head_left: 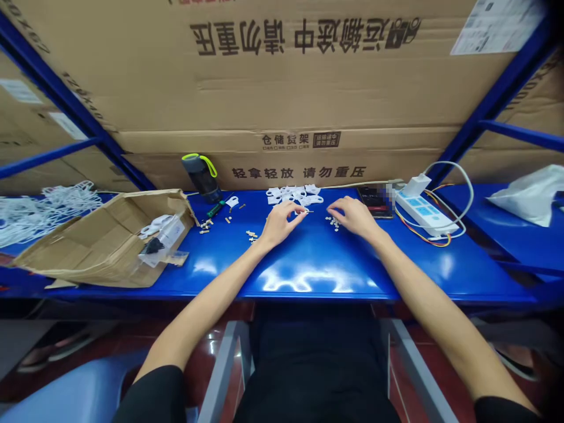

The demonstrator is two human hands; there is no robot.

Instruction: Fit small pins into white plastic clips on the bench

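My left hand (pixel 282 223) is closed in a pinch at the middle of the blue table (pixel 308 252), holding a small white part (pixel 307 211) with a thin piece pointing right. To its right, my right hand (pixel 351 215) reaches down with thumb and fingertips close together beside a little pile of small white pieces (pixel 335 223); whatever is between the fingertips is too small to make out. Behind my left hand lies a heap of white plastic parts (pixel 294 194). Small tan pieces (pixel 251 235) are scattered left of my left wrist.
An open cardboard box (pixel 101 235) with bagged parts stands at left, near a dark bottle (pixel 201 176) and a green-handled tool (pixel 215 210). On the right are a phone (pixel 374 201) and a white power strip (pixel 425 212) with cables. Cardboard (pixel 282 88) stands behind.
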